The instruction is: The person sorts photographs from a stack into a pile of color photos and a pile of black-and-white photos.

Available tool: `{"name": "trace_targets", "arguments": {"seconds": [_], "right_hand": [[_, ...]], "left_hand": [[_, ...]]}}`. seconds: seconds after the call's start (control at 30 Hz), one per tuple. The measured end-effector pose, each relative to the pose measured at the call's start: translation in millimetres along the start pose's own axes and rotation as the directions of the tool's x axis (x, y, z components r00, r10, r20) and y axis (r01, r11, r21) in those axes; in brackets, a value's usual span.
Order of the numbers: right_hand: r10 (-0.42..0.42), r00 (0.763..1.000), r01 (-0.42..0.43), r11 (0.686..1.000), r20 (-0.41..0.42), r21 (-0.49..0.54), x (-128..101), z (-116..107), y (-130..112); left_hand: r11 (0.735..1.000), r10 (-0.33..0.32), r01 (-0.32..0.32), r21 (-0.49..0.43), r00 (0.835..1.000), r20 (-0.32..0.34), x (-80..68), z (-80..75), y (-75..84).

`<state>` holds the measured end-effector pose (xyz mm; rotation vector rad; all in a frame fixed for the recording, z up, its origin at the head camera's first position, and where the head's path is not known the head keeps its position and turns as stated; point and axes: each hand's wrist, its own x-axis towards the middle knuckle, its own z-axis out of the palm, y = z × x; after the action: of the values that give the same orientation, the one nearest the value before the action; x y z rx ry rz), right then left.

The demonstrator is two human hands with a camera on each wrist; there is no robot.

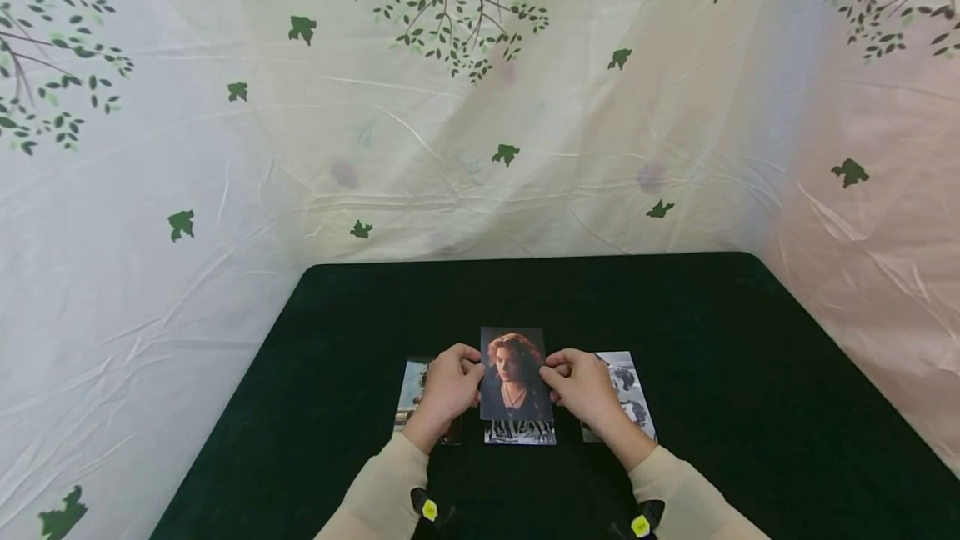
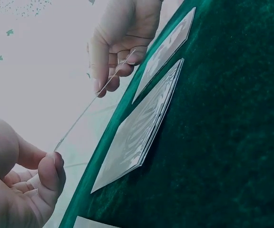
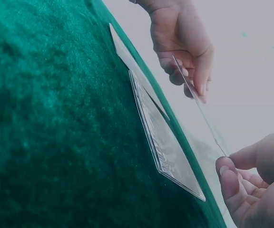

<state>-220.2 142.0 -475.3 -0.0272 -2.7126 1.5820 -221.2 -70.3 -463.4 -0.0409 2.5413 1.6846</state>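
The portrait photo (image 1: pixel 513 373) is pinched at its side edges by the left hand (image 1: pixel 447 390) and right hand (image 1: pixel 587 391), apparently lifted above a stack of photos (image 1: pixel 521 433) on the tabletop (image 1: pixel 735 373). With such a light grip, it could be dropped askew.
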Motion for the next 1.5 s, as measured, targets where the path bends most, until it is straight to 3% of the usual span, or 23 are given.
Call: {"name": "trace_targets", "arguments": {"seconds": [0.17,0.5,0.83,1.5], "right_hand": [[-0.003,1.000,0.003,1.000,-0.013,0.018,-1.7,0.5,0.0],[-0.011,0.999,0.013,0.999,-0.044,0.053,-6.6,4.8,-6.3],[0.027,0.999,-0.025,0.996,-0.026,0.087,-14.8,11.1,-19.0],[-0.005,0.999,0.000,0.988,0.032,0.154,-21.7,40.2,-37.9]], "left_hand": [[1.000,0.002,-0.002,0.021,1.000,0.005,-0.9,-3.6,2.4],[0.995,0.080,-0.079,0.063,0.997,-0.005,-2.0,-11.3,2.0],[0.988,0.119,-0.116,0.106,0.992,-0.026,-9.9,-24.1,2.4],[0.978,0.099,-0.080,0.191,0.991,-0.090,-17.7,-56.7,-11.7]]}}
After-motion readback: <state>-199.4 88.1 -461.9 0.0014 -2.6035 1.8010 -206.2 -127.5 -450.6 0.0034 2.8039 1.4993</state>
